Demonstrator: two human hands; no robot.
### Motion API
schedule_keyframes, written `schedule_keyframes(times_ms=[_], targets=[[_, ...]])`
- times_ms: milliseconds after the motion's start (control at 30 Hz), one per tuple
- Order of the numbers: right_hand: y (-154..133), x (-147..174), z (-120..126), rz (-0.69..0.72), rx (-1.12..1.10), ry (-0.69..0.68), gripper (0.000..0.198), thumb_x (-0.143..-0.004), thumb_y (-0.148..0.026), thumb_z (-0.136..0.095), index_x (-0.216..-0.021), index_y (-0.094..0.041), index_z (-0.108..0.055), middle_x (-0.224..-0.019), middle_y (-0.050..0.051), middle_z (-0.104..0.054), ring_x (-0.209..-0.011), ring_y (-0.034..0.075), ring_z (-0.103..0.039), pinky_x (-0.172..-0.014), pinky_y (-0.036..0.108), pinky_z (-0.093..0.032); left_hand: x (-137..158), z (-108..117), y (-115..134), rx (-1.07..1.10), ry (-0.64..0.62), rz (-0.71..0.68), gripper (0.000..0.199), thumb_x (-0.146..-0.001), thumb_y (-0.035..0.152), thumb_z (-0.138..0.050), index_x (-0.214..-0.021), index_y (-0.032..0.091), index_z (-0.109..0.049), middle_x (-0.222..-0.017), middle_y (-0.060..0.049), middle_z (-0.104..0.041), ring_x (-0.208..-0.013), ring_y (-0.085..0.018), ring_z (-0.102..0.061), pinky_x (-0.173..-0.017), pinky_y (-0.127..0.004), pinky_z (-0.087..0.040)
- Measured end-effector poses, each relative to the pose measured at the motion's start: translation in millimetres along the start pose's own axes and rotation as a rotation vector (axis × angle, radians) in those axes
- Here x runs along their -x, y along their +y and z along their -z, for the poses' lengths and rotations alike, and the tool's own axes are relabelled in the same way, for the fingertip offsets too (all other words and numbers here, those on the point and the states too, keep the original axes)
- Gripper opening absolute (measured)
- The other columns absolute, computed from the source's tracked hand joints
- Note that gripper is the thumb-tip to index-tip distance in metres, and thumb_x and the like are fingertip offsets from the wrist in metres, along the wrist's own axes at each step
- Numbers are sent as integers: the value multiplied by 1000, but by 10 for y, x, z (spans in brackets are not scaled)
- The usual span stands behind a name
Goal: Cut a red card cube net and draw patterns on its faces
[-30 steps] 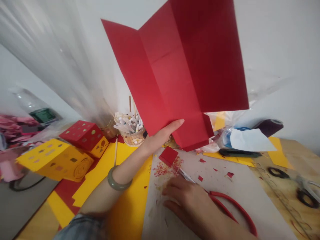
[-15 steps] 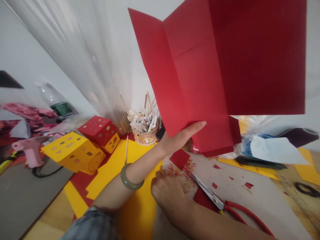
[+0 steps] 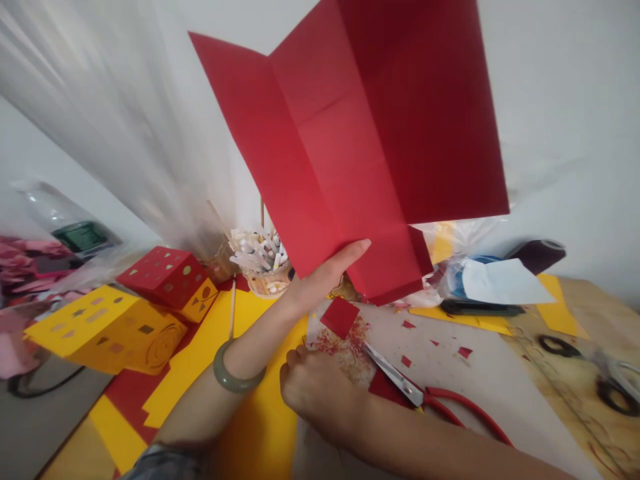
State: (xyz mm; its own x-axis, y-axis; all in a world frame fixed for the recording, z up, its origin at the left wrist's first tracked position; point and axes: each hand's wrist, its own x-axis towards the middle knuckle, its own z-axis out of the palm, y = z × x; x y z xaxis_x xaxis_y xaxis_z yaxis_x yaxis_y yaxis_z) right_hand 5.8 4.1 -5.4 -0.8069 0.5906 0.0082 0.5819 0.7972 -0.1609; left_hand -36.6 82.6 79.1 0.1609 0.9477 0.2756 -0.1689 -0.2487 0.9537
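Observation:
My left hand point(image 3: 330, 268), with a green bangle point(image 3: 239, 368) on its wrist, grips a large creased sheet of red card point(image 3: 340, 160) near its lower edge. The thumb lies across the front; the other fingers are behind the card. Below, my right hand point(image 3: 320, 387) is curled into a fist over the edge of the yellow card point(image 3: 273, 413) and the grey board; anything inside it is hidden. Red-handled scissors point(image 3: 415, 393) lie partly open just beyond my right forearm. A small red square of card point(image 3: 340, 318) rests by the scissor tips.
A yellow box point(image 3: 105, 333) and a red box point(image 3: 163, 273) with cut-out shapes stand at left. Behind them is a bottle point(image 3: 75, 227). A basket of pens point(image 3: 265, 263) stands at the back. Black-handled scissors point(image 3: 595, 373) lie right. Red scraps dot the grey board point(image 3: 480, 400).
The view has turned right, so things sit further left and the black-handled scissors show more fully. The red card leans more to the left, still in my left hand. My right fist stays closed.

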Motion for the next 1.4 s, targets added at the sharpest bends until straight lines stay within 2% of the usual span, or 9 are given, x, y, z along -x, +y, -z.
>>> schedule_keyframes(times_ms=[100, 167, 267, 433, 633, 833, 1067, 1233, 1400], targets=[[243, 308, 198, -96, -78, 34, 10, -77, -7, -63, -77, -13, -70, -77, 7, -74, -68, 20, -66, -55, 27, -46, -2, 5, -7, 21, -4, 8, 17, -76, 33, -71, -87, 20, -72, -103, -2, -73, -111, -25, -62, -107, -38, -41], [482, 618, 310, -244, -120, 85, 16, -76, -2, -59, -74, -14, -68, -74, 4, -72, -65, 16, -64, -58, 25, -46, 2, -1, 7, 50, -35, 26, 16, -78, 33, -69, -87, 20, -72, -103, -2, -73, -105, -24, -65, -103, -37, -45], [865, 1117, 367, -473, -151, 138, 22, -81, -3, -49, -75, -13, -68, -71, 8, -71, -62, 19, -64, -58, 29, -46, 2, -24, 11, 57, -14, -7, 20, -76, 33, -71, -91, 21, -71, -108, -4, -72, -107, -24, -65, -101, -34, -47], [1181, 1600, 250, -548, -299, 98, 25, -85, -10, -48, -85, -17, -72, -86, 7, -76, -77, 20, -69, -71, 30, -52, -3, -67, -62, 17, -4, 47, 29, -73, 35, -73, -100, 23, -71, -110, -4, -72, -110, -24, -64, -105, -35, -44], [1114, 1588, 117, -562, -391, 136, 19, -81, -11, -55, -88, -19, -71, -86, 5, -73, -75, 17, -68, -67, 24, -53, 4, -94, -166, -23, 2, 76, 33, -71, 39, -76, -97, 20, -72, -109, -7, -72, -108, -27, -64, -103, -37, -46], [1295, 1597, 34, -599, -284, 241, 20, -79, -6, -53, -80, -16, -71, -84, 10, -69, -74, 23, -66, -68, 34, -53, 11, -73, -233, -33, -34, 65, 28, -75, 42, -73, -92, 21, -73, -103, -5, -73, -102, -25, -67, -99, -35, -49], [1514, 1572, -70, -524, -140, 354, 32, -84, -10, -55, -112, -17, -69, -122, 15, -63, -112, 30, -57, -96, 45, -47, -3, -63, -270, -70, -9, 10, 23, -75, 40, -74, -89, 22, -73, -109, -4, -71, -107, -23, -64, -102, -32, -46], [1435, 1597, 9, -464, -51, 361, 29, -84, -6, -51, -99, -18, -73, -117, 15, -65, -107, 31, -57, -91, 49, -49, 1, -50, -287, -48, -23, 57, 31, -75, 43, -73, -99, 23, -72, -110, -4, -71, -107, -24, -65, -98, -32, -50], [1407, 1775, 58, -497, 4, 369, 33, -86, -5, -44, -95, -19, -73, -109, 12, -68, -99, 26, -61, -83, 40, -54, -2, -37, -288, -69, -41, 107, 34, -77, 45, -70, -101, 21, -72, -106, -7, -72, -99, -26, -68, -92, -35, -54]])
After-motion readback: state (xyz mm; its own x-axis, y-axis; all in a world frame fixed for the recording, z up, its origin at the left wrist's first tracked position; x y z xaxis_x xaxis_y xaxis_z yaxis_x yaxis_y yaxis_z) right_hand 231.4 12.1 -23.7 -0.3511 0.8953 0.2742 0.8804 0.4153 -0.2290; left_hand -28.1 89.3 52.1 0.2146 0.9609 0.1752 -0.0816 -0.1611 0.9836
